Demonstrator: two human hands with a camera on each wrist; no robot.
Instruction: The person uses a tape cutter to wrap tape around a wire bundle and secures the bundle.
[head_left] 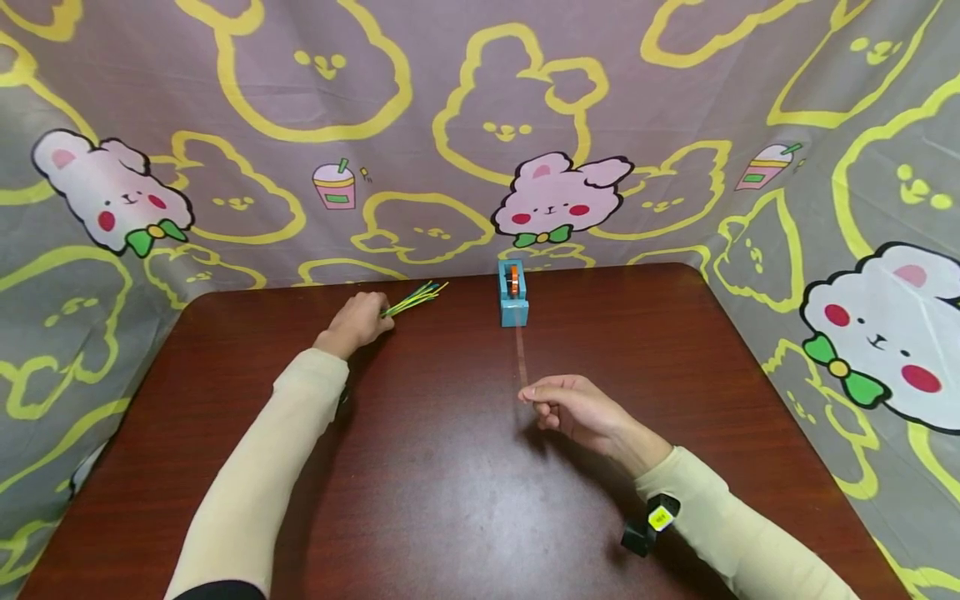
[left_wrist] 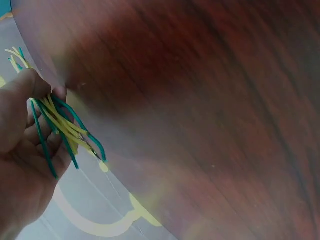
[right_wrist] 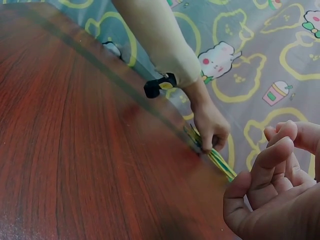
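Observation:
Toward the back left of the table, my left hand (head_left: 358, 321) holds a bundle of thin yellow and green wires (head_left: 415, 301). Thumb and fingers pinch the wires (left_wrist: 62, 120) near their middle in the left wrist view, and loose ends stick out on both sides. At the back centre stands a blue tape dispenser (head_left: 514, 314) with an orange roll core (head_left: 513, 279). A strip of clear tape (head_left: 522, 357) runs from it toward me, stretched straight. My right hand (head_left: 577, 410) pinches the free end of this strip between thumb and index finger.
The dark wooden table (head_left: 450, 483) has rounded back corners. A patterned cloth curtain (head_left: 420, 167) encloses it at the back and both sides. A small black device with a yellow face (head_left: 660, 518) is strapped to the right wrist.

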